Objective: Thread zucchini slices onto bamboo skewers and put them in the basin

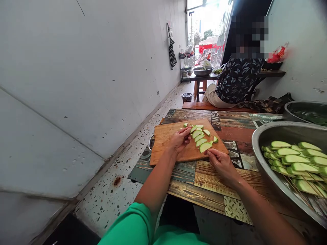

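Note:
On the wooden cutting board [166, 140] lie several half-round zucchini slices [206, 132], pale inside with green skin. A line of slices [197, 134] runs between my two hands, apparently on a thin skewer that is mostly hidden. My left hand [181, 139] is closed in a pinch on the slice at the far end of this line. Thumb and fingers of my right hand [219, 161] pinch the near end, just below the closest slice [205, 147].
A large metal bowl [258, 149] at the right holds many skewered zucchini slices [293, 159]. Behind it stands another basin [293, 108]. The patchwork-wood table [212, 190] has a white wall [84, 85] to its left. Ahead, a person [238, 80] sits on a bench [196, 105].

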Demonstrator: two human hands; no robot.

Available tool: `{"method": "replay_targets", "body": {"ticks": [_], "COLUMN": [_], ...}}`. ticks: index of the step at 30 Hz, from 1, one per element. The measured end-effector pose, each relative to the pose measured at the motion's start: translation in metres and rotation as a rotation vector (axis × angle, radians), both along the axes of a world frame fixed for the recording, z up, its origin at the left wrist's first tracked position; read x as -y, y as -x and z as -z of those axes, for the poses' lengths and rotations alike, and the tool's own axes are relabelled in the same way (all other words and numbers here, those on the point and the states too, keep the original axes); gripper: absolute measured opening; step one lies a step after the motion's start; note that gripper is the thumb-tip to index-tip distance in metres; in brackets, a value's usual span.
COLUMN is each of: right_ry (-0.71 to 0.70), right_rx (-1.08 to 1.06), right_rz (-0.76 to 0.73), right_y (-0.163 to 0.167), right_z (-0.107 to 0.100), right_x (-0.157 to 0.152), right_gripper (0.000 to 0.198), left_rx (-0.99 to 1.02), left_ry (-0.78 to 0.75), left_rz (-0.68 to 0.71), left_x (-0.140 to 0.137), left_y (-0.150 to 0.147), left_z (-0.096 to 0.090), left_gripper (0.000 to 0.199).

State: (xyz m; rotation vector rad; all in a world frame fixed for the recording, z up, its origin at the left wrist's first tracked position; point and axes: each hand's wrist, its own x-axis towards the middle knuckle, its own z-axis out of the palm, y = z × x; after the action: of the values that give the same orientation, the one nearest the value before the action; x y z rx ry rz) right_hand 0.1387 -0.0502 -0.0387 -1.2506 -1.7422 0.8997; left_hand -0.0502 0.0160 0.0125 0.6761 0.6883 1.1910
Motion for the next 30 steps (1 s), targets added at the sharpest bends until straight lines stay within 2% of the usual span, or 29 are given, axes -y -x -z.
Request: {"method": "replay_targets", "body": {"ticks": [9, 14, 21, 28, 30], "right_ry": [-0.097, -0.113, -0.105, -0.094, -0.091], "right_rx": [0.105, 0.106, 0.093, 0.103, 0.112], "right_rz": [0.033, 0.035, 0.018, 0.019, 0.011], "right_y": [0.002, 0.001, 0.0, 0.002, 0.002], "right_z": [-0.006, -0.007, -0.009, -0.012, -0.014], "right_x": [0.003, 0.002, 0.005, 0.009, 0.011], "right_gripper": [0.04, 0.038, 0.039, 0.036, 0.036], "left_rx": [-0.136, -0.142, 0.022, 0.09, 0.118], "left_ry": [-0.024, -0.021, 0.109, 0.238, 0.279], "left_rz": [-0.081, -0.122, 0.007, -0.01, -0.064], "left_x": [0.002, 0.0, -0.005, -0.005, -0.009], "left_y": [-0.011, -0.01, -0.003, -0.003, 0.005], "left_z": [0.008, 0.009, 0.01, 0.004, 0.002], "left_gripper": [0.037, 0.034, 0.029, 0.011, 0.009]}}
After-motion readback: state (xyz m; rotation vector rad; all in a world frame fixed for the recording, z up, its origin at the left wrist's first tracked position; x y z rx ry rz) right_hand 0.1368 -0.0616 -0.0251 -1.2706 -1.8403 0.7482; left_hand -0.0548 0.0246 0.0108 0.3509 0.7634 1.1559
